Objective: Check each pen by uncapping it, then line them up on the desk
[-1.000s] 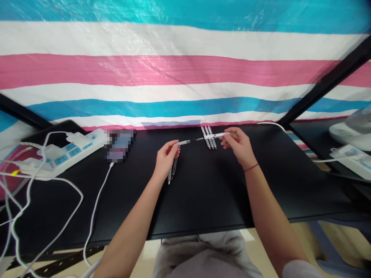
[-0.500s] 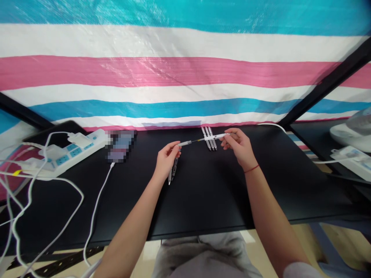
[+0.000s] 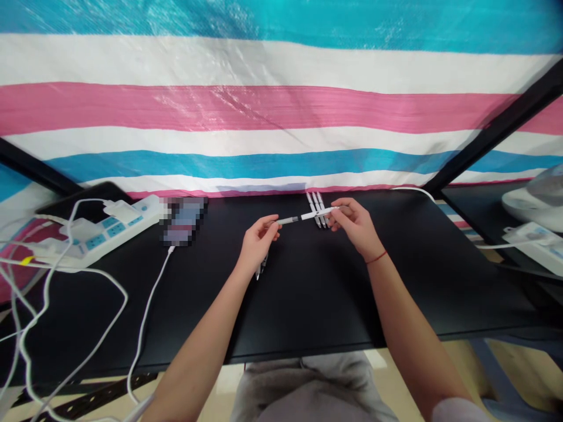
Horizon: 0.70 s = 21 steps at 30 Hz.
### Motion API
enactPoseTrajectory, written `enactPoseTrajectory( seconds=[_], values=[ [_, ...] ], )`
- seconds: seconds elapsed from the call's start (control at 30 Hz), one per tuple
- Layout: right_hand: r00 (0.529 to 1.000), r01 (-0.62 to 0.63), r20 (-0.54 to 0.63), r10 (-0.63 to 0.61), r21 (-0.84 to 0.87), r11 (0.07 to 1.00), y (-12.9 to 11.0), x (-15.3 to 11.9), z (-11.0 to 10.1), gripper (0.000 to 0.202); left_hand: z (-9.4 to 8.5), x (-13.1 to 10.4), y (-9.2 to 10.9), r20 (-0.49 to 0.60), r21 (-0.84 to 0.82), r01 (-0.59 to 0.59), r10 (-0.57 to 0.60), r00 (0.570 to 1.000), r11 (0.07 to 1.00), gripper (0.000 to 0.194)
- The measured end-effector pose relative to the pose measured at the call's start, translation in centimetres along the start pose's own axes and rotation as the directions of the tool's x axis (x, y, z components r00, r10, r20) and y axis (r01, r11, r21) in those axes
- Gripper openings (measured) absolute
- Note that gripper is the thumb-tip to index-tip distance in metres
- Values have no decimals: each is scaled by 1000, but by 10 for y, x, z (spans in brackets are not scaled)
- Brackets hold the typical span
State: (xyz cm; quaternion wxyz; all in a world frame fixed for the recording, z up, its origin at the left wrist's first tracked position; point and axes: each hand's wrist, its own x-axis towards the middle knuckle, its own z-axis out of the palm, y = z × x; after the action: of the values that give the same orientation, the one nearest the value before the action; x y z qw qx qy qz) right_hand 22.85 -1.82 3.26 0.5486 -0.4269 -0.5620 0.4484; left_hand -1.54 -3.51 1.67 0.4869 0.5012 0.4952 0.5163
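My left hand (image 3: 259, 241) pinches the rear of a grey pen grip section (image 3: 288, 221), held level above the black table. From the other side, the fingertips of my right hand (image 3: 355, 230) are closed on a white pen barrel (image 3: 323, 212) with a clip. The two pieces lie end to end in one line, a dark band between them; whether they are joined I cannot tell. Behind the barrel, three white pens (image 3: 312, 201) rest side by side. Grey pen pieces (image 3: 259, 271) lie partly hidden under my left hand.
On the black table (image 3: 308, 305), a white power strip (image 3: 118, 228) with tangled cables stands at the left, beside a blurred phone (image 3: 185, 221) on a charging cable (image 3: 152, 293). A striped sheet (image 3: 281, 111) hangs behind. Another power strip (image 3: 539, 246) sits at the far right.
My hands have come closer together. The thin refill that showed between the two pen pieces is now covered, and the gap between them has closed to a dark band.
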Motion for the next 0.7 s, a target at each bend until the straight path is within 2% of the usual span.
enactPoseTrajectory(
  seconds=[0.13,0.53,0.7],
  values=[
    [999,9,51,-8,-21,1000,2,-1,4,28,2,-1,0,10,-10,-3,3,1000,1000,39],
    [997,41,73,-35,-88,995,-4,-2,1,32,-1,1,-1,-1,-1,18,-18,1000,1000,40],
    [999,-5,49,17,-237,972,-4,-2,1,34,-2,3,-5,-11,11,-11,11,1000,1000,41]
  ],
)
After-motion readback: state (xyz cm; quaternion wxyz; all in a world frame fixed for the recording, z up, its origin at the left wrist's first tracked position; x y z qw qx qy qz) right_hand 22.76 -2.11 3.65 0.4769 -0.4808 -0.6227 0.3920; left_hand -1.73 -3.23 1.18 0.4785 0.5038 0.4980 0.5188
